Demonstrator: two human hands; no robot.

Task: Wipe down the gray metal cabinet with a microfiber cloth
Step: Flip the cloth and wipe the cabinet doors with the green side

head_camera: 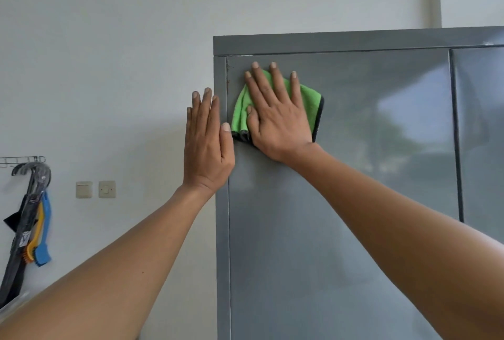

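Clearly, with the right hand (278,116) pressing flat-fingered on the folded green cloth (313,99) at frame centre, high on the gray cabinet (341,203), and the left hand (207,143) flat and empty on its edge, the cloth could slip free and drop.

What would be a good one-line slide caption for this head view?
Right hand presses a green cloth flat near the top left corner of the gray cabinet door; left hand rests on its edge.

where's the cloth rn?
Head view: the green cloth is flat under the right hand on the gray cabinet door's upper-left corner, beside the left hand.
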